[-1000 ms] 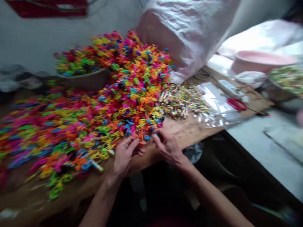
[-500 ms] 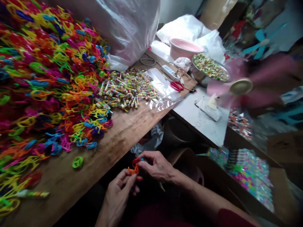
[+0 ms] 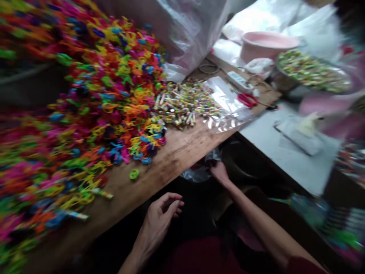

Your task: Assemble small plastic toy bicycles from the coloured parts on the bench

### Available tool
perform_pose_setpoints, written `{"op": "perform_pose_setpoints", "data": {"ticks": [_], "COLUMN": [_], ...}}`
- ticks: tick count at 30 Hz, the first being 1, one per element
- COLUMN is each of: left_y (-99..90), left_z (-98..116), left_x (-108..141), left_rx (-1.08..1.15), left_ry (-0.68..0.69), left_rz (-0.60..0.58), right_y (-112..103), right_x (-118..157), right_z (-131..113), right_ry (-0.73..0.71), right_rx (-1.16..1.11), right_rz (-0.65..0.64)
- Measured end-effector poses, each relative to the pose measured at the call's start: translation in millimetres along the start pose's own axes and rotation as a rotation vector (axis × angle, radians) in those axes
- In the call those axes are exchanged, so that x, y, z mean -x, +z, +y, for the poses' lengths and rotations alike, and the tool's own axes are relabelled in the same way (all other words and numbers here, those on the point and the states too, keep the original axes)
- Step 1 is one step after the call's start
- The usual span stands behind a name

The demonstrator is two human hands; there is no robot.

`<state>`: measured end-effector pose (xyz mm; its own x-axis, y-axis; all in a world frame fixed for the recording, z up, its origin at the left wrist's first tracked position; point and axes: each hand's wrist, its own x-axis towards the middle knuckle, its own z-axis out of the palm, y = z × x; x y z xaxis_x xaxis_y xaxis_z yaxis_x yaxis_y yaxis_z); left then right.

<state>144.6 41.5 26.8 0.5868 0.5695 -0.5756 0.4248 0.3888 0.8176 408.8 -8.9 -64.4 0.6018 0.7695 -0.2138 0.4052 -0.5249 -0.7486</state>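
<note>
My left hand (image 3: pixel 164 211) hovers in front of the wooden table edge, its fingers loosely curled and the thumb apart from them. Nothing shows in it. Stretched farther out, my right hand (image 3: pixel 219 173) is low beside the table edge at a clear plastic bag (image 3: pixel 196 175). Its fingers are dark and blurred, so what they hold, if anything, is hidden. On the wooden table (image 3: pixel 159 171) lies a big heap of colourful plastic pieces (image 3: pixel 114 110), with one round green piece (image 3: pixel 134 174) apart from it.
Small candy-coloured sticks (image 3: pixel 185 102) lie in a pile behind, next to a flat clear bag (image 3: pixel 225 102), red-handled scissors (image 3: pixel 247 99) and a power strip (image 3: pixel 240 82). A pink tub (image 3: pixel 266 47) and a full metal bowl (image 3: pixel 310 72) stand at the back right, near a blurred pink fan (image 3: pixel 327 106).
My right hand has moved away from my left, forward to the bag below the table edge. The orange and red plastic pieces between my hands are out of sight. The view has swung left.
</note>
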Motion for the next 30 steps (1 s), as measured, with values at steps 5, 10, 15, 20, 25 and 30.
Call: {"op": "perform_pose_setpoints", "data": {"ticks": [5, 10, 15, 20, 25, 30], "left_y": [-46.5, -86.6, -92.6, -101.0, -95.2, -34.7], "left_z": [8, 15, 26, 28, 27, 40], "left_x": [21, 27, 6, -9, -16, -18], "left_rx": [0.036, -0.003, -0.477, -0.692, -0.927, -0.790], "left_ry": [0.089, 0.111, 0.290, 0.349, 0.373, 0.548], "left_rz": [0.302, 0.585, 0.810, 0.872, 0.755, 0.485], "right_y": [-14, -19, 10, 36, 41, 28], "right_x": [47, 64, 52, 45, 46, 72], "right_z": [-27, -83, -143, -158, -156, -138], "right_ry": [-0.043, -0.174, -0.543, -0.551, -0.669, -0.384], "right_rx": [-0.219, -0.293, -0.207, -0.230, -0.156, -0.290], "right_rz": [-0.487, -0.547, -0.373, -0.272, -0.114, -0.224]}}
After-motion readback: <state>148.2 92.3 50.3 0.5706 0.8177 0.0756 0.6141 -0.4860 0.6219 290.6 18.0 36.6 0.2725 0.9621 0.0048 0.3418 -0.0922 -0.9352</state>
